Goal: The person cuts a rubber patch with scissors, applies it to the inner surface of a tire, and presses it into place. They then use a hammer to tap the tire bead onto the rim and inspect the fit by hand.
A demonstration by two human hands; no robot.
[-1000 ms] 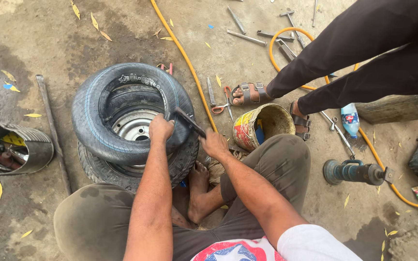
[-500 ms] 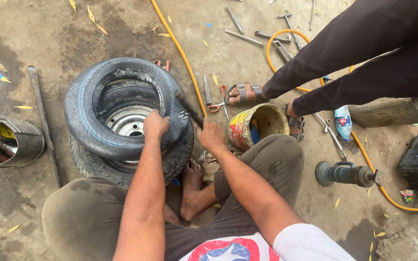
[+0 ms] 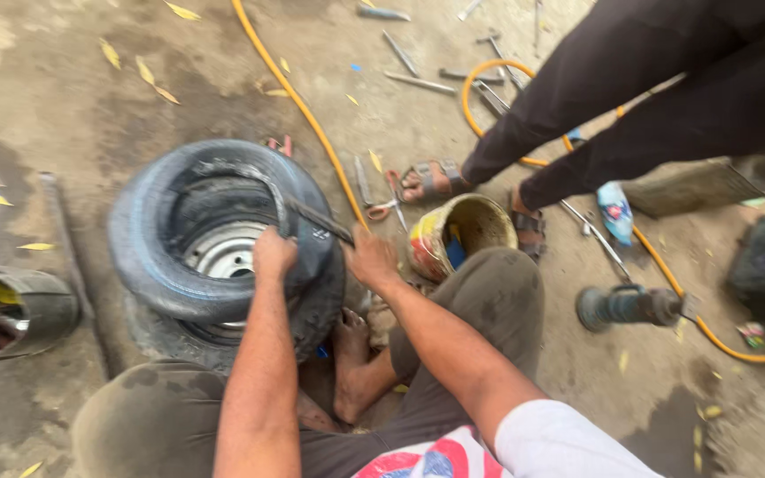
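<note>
Another person's dark-trousered legs (image 3: 666, 97) fill the upper right, sandalled feet planted just past the bucket; below you, your own knees spread wide on the stained concrete floor (image 3: 64, 106). The tyre (image 3: 179, 239) sits on its steel rim (image 3: 223, 252) between your knees, left of centre, stacked on a second tyre; an orange hose (image 3: 303, 106) runs across the ground just beside it. A paint-streaked bucket (image 3: 453, 235) stands by your right knee; a dark cylindrical tool (image 3: 626, 305) lies further right. Your left hand (image 3: 274, 254) is closed over the tyre's inner edge; your right hand (image 3: 372, 261) is clamped on the near end of a flat metal lever (image 3: 316, 219), whose far end sits at the tyre's bead.
</note>
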